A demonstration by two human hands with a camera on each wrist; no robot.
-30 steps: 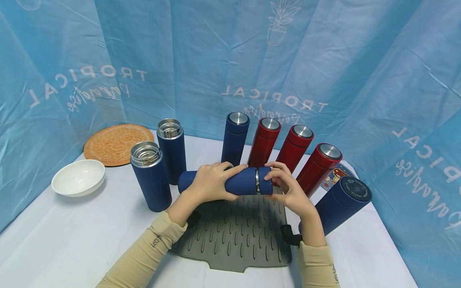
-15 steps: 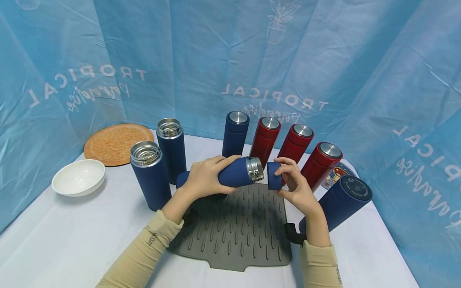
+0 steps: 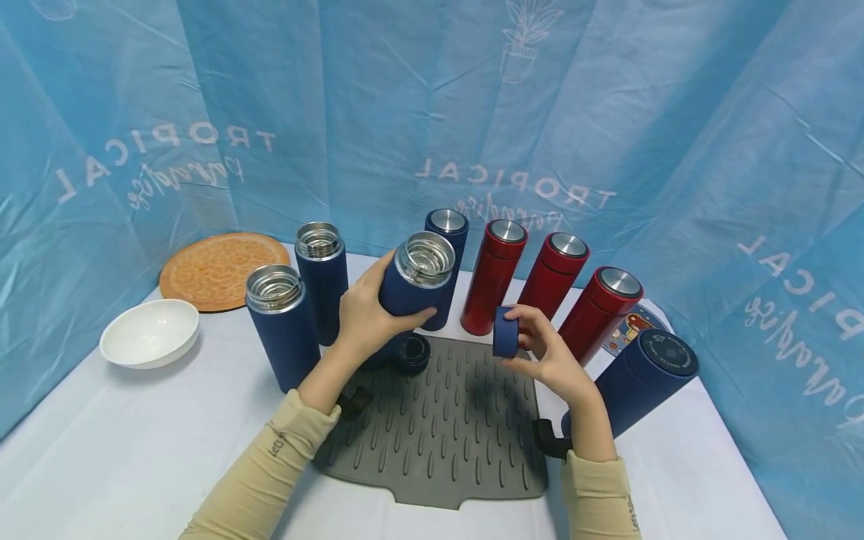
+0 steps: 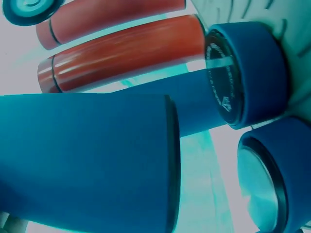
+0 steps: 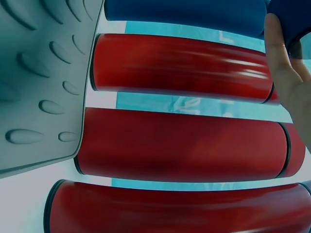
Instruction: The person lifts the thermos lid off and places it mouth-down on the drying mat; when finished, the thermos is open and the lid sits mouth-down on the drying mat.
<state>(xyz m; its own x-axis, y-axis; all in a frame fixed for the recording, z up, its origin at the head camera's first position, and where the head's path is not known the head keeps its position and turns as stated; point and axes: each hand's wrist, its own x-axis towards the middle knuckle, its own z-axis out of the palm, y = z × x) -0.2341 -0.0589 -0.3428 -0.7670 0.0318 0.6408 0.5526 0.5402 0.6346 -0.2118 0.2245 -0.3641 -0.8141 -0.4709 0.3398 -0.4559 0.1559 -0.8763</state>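
My left hand (image 3: 367,311) grips a blue thermos bottle (image 3: 408,289) above the mat, its bare steel mouth tilted up toward the head camera. The bottle's base (image 4: 97,160) fills the left of the left wrist view. To the right, my right hand (image 3: 547,352) pinches a blue screw lid (image 3: 505,332) on its side, apart from the bottle. That lid (image 5: 291,17) is cut off at the top corner of the right wrist view. A blue lid with a black top (image 3: 412,352) lies on the grey mat (image 3: 439,450), and a second lid (image 4: 265,179) beside it is mostly hidden in the head view.
Two uncapped blue bottles (image 3: 286,352) (image 3: 324,292) stand at left, near a white bowl (image 3: 150,335) and an orange round mat (image 3: 223,270). Behind are a capped blue bottle (image 3: 448,240) and three red bottles (image 3: 493,281). A larger blue bottle (image 3: 628,390) stands by my right forearm.
The lid has come off the bottle in my left hand. That bottle has swung from lying level to mouth-up and moved slightly left; the lid stays in my right hand.
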